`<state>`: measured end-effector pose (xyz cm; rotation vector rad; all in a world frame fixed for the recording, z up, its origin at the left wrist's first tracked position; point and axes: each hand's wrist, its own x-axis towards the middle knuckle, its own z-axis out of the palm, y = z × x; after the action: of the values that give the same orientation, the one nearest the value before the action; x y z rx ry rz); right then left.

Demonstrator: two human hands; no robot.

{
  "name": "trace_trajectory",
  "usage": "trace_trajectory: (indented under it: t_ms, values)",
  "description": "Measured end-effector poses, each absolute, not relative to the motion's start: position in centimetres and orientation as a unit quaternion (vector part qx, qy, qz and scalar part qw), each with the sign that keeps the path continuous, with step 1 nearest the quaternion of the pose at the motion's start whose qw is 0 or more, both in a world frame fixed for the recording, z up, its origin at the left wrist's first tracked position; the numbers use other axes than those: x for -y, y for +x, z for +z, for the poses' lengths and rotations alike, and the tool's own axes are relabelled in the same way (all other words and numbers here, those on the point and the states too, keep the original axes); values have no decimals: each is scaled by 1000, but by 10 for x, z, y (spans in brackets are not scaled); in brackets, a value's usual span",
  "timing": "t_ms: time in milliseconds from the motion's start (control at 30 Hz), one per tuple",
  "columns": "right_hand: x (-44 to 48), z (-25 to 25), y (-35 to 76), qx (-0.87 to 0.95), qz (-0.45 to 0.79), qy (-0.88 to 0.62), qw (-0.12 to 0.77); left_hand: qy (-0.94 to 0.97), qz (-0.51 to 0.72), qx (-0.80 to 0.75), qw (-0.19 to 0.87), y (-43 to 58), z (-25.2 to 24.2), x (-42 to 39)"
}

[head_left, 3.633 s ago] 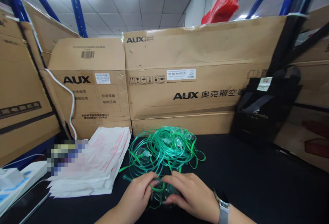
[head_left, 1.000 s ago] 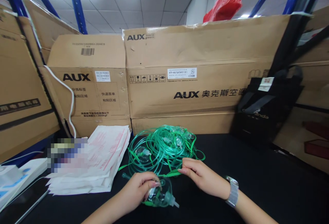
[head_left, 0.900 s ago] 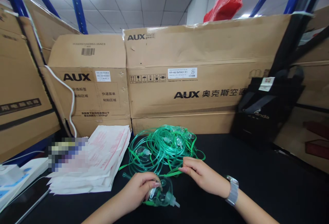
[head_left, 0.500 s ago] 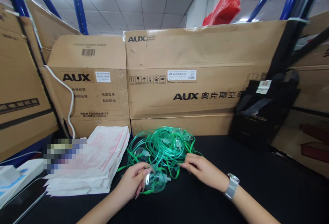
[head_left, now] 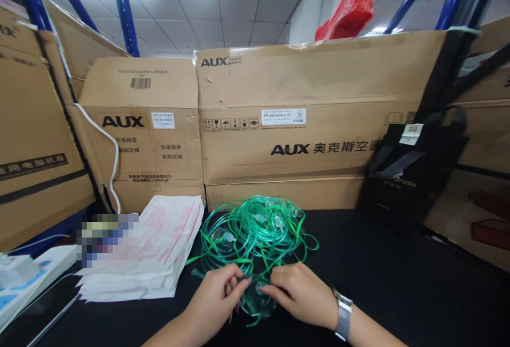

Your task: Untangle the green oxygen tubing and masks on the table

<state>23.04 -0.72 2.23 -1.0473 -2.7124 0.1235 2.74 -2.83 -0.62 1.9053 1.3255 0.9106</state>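
A clear green oxygen mask (head_left: 258, 304) is between my two hands, low in the middle of the view. My left hand (head_left: 218, 295) has its thumb and fingers pinched on the mask's left upper edge. From the right, my right hand (head_left: 299, 293) grips the mask's upper part with bent fingers, thumb on its front. Just beyond my hands lies a tangled heap of green tubing (head_left: 255, 227) with several more masks and bright green straps in it. Another mask (head_left: 223, 239) rests at the heap's left side. My fingertips hide part of the held mask.
Left of the heap lies a stack of white printed bags (head_left: 159, 246). A phone (head_left: 40, 310) and a white power strip (head_left: 48, 272) are at the far left. Cardboard boxes (head_left: 319, 81) wall the back of the black table (head_left: 358, 283). A black bag (head_left: 402, 171) stands back right.
My right hand has come down and left onto the mask. My left hand has shifted slightly right, and the mask has moved right and nearer to me.
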Motion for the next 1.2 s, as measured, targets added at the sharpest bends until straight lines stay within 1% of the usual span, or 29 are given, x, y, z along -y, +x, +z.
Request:
trace_trajectory:
  t_ms: [100,133,200,267,367,500,733,800,933,1200]
  values:
    - [5,18,230,924,32,-361,119,747,343,-493,286,27,-2,31]
    - [5,17,230,922,37,-365,124,745,345,-487,299,26,-1,31]
    - [3,17,231,916,56,-374,138,720,360,-472,358,26,-1,30]
    - [2,18,232,907,90,-381,154,681,393,-448,427,24,-2,29]
    - [0,18,234,895,150,-385,170,654,428,-392,486,22,0,26]
    - [-3,14,235,884,215,-380,168,670,422,-340,507,21,5,26]
    - [-4,5,230,873,300,-358,140,649,407,-341,544,25,2,28]
    - [-3,4,228,874,301,-359,132,647,411,-341,544,27,2,29]
    - [-2,3,225,886,266,-361,120,648,418,-348,533,30,5,34]
    - [1,8,225,906,230,-342,97,649,390,-359,546,34,8,39]
